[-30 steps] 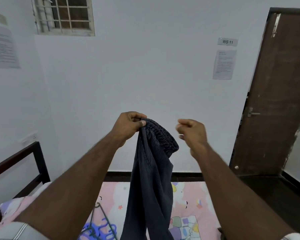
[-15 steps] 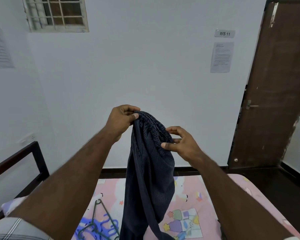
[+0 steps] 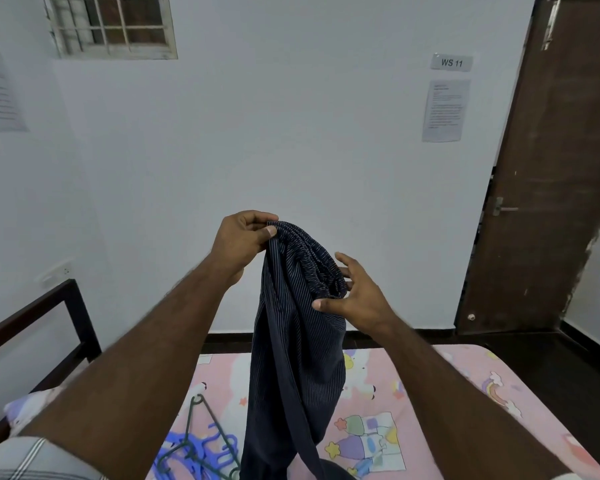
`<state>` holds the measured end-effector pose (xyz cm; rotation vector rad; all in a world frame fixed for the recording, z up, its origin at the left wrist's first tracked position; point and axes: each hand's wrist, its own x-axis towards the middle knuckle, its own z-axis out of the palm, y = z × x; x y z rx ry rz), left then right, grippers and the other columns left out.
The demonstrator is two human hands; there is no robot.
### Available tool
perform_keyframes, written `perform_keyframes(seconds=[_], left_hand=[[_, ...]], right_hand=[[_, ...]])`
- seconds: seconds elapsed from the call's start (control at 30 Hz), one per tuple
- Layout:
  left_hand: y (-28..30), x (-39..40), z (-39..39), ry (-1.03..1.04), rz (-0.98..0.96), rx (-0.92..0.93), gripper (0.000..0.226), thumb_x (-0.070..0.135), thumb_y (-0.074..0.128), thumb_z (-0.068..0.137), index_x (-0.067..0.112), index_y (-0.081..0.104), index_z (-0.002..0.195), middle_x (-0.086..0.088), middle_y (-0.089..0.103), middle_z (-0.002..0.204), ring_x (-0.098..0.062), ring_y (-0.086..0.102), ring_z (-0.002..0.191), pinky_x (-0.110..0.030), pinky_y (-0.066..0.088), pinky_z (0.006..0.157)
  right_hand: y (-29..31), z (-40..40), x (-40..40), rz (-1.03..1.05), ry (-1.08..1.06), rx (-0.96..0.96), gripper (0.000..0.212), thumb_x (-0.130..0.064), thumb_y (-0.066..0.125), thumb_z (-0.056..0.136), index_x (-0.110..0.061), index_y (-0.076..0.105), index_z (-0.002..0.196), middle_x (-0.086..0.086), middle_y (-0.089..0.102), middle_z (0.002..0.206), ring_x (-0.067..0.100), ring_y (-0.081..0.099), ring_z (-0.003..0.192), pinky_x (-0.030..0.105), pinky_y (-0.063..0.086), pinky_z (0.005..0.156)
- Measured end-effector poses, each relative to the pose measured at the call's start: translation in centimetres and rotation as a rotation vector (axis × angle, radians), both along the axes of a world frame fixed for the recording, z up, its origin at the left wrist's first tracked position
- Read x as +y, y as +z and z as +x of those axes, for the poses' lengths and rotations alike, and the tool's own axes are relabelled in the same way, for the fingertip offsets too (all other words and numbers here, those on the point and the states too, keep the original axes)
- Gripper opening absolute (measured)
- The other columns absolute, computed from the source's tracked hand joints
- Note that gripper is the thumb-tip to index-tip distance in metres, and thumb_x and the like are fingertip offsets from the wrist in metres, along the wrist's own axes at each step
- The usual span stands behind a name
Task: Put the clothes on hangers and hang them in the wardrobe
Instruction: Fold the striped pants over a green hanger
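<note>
A dark navy pinstriped pair of trousers hangs in the air over the bed, its gathered waistband at the top. My left hand pinches the waistband's left end between thumb and fingers. My right hand is at the waistband's right side with fingers spread and straight, the thumb touching the cloth. On the bed below lie a dark green hanger and several blue hangers, partly hidden by my left arm. No wardrobe is in view.
The bed's pink cartoon-print sheet fills the lower view, with a pillow and a dark bed frame at the left. A brown door stands shut at the right. Dark floor lies beside the bed.
My right hand came in from free air to the waistband's right side, pinched it briefly, and now has its fingers spread. My left hand kept its pinch throughout.
</note>
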<state>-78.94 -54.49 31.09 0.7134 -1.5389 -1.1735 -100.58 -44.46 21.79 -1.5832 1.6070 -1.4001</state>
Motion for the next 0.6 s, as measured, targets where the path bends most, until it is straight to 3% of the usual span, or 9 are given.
perform_keyframes(seconds=[0.07, 0.2, 0.37, 0.43, 0.53, 0.6], left_hand=[[0.0, 0.0, 0.1, -0.004, 0.004, 0.003, 0.018, -0.006, 0.064, 0.092, 0.004, 0.071, 0.105, -0.015, 0.073, 0.096, -0.018, 0.071, 0.083, -0.025, 0.057, 0.076], [-0.2, -0.4, 1.2, 0.022, 0.016, -0.002, 0.017, -0.006, 0.064, 0.092, 0.005, 0.071, 0.102, -0.016, 0.073, 0.097, -0.019, 0.071, 0.084, -0.026, 0.057, 0.075], [-0.3, -0.7, 2.1, 0.116, 0.011, -0.034, 0.015, -0.003, 0.063, 0.094, 0.007, 0.071, 0.102, -0.01, 0.073, 0.093, -0.016, 0.07, 0.084, -0.021, 0.056, 0.071], [0.3, -0.8, 2.1, 0.15, -0.006, -0.042, 0.015, -0.001, 0.064, 0.094, 0.009, 0.072, 0.102, -0.006, 0.073, 0.091, -0.014, 0.068, 0.083, -0.025, 0.055, 0.073], [2.1, -0.6, 1.7, 0.214, -0.074, -0.011, 0.013, 0.002, 0.065, 0.094, 0.012, 0.071, 0.1, 0.003, 0.071, 0.083, -0.004, 0.065, 0.074, -0.022, 0.05, 0.067], [3.7, -0.4, 1.4, 0.244, -0.13, 0.03, 0.014, 0.001, 0.065, 0.094, 0.012, 0.07, 0.102, 0.004, 0.07, 0.081, 0.003, 0.063, 0.066, -0.014, 0.047, 0.059]], right_hand=[[-0.3, 0.6, -0.5, -0.029, -0.054, -0.086, 0.092, -0.024, 0.093, 0.068, -0.032, 0.044, 0.145, -0.003, 0.06, 0.13, 0.015, 0.059, 0.119, 0.034, 0.047, 0.103], [1.3, -0.1, -1.2, -0.175, -0.197, -0.17, 0.039, -0.012, 0.085, 0.076, -0.03, 0.069, 0.106, -0.008, 0.074, 0.102, 0.014, 0.07, 0.101, 0.024, 0.058, 0.088], [6.7, -1.4, -2.0, -0.172, -0.199, 0.041, 0.039, -0.013, 0.084, 0.077, -0.021, 0.072, 0.113, -0.001, 0.073, 0.106, 0.015, 0.07, 0.097, 0.038, 0.057, 0.095], [9.1, -1.5, -2.2, -0.191, -0.205, 0.166, 0.036, -0.015, 0.083, 0.078, -0.024, 0.072, 0.112, -0.002, 0.073, 0.107, 0.014, 0.069, 0.097, 0.032, 0.056, 0.094], [13.2, -1.8, -2.1, -0.275, -0.244, 0.291, 0.037, -0.02, 0.082, 0.078, -0.034, 0.068, 0.11, -0.005, 0.07, 0.102, 0.008, 0.067, 0.086, 0.016, 0.052, 0.079], [15.5, -1.8, -1.9, -0.324, -0.248, 0.302, 0.04, -0.021, 0.082, 0.078, -0.035, 0.065, 0.111, -0.006, 0.068, 0.098, 0.009, 0.067, 0.084, 0.022, 0.053, 0.078]])
